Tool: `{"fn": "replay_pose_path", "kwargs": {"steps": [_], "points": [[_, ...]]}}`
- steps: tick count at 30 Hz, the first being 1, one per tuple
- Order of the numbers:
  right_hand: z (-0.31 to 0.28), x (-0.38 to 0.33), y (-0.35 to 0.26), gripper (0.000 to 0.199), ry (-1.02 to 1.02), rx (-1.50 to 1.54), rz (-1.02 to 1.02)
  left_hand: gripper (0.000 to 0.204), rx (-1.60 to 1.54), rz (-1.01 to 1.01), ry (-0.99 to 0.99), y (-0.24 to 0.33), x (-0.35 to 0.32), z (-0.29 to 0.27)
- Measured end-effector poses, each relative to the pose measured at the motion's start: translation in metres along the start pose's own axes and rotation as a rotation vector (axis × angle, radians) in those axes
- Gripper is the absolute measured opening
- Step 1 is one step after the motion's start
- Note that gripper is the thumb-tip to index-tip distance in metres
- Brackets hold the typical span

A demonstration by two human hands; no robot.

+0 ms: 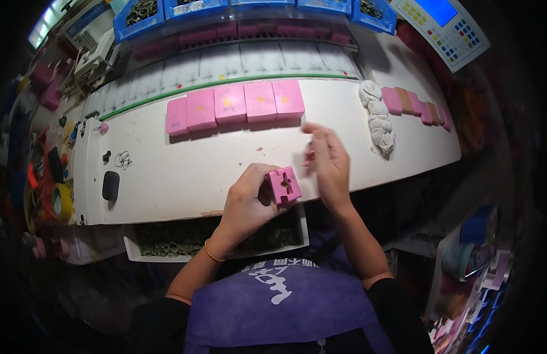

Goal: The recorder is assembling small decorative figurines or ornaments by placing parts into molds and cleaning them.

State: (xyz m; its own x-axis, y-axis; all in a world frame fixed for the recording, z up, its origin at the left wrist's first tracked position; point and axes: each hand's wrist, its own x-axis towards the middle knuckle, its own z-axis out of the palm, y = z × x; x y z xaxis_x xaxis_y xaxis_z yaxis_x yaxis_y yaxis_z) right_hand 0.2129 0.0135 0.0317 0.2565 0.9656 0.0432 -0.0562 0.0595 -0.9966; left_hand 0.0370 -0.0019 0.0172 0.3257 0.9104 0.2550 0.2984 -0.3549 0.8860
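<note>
My left hand (245, 193) is closed round a pink mold block (284, 186) over the front edge of the white table. The block's upward face has a cross-shaped hollow with notches at the rim, and something dark shows in its middle. To the right of it, my right hand (331, 162) is raised with fingers partly bent and apart, slightly blurred. Nothing can be seen in that hand, though its palm side is partly hidden. Farther back, several pink blocks (230, 105) stand side by side in a row, some with yellow marks on top.
Below the table edge sits an open drawer (127, 243) of greenish pieces. A twisted white cloth (378, 121) and more pink blocks (393, 101) lie at the right. Blue bins (139, 29) and a keypad device (444, 29) stand behind; a black oval object (110, 186) lies left.
</note>
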Motion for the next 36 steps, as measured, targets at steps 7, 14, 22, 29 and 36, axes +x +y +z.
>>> {"fn": "replay_pose_path", "kwargs": {"steps": [7, 14, 22, 29, 36], "points": [[0.001, -0.038, -0.021, 0.053, -0.498, -0.11, -0.588, 0.048, 0.013, -0.076, -0.035, 0.002, -0.001, -0.005], [-0.012, -0.044, 0.009, 0.048, -0.368, 0.185, -0.409, 0.048, 0.037, 0.013, -0.008, -0.001, -0.004, -0.002], [-0.013, -0.024, -0.021, 0.024, -0.345, -0.118, -0.063, 0.046, 0.04, -0.042, 0.0, -0.001, -0.001, -0.001], [-0.009, -0.021, -0.037, 0.04, -0.475, -0.208, -0.101, 0.047, 0.067, 0.012, -0.02, 0.006, 0.004, 0.0], [-0.017, -0.024, -0.028, 0.039, -0.453, -0.305, -0.1, 0.047, 0.046, -0.053, -0.028, 0.008, 0.001, 0.001]]}}
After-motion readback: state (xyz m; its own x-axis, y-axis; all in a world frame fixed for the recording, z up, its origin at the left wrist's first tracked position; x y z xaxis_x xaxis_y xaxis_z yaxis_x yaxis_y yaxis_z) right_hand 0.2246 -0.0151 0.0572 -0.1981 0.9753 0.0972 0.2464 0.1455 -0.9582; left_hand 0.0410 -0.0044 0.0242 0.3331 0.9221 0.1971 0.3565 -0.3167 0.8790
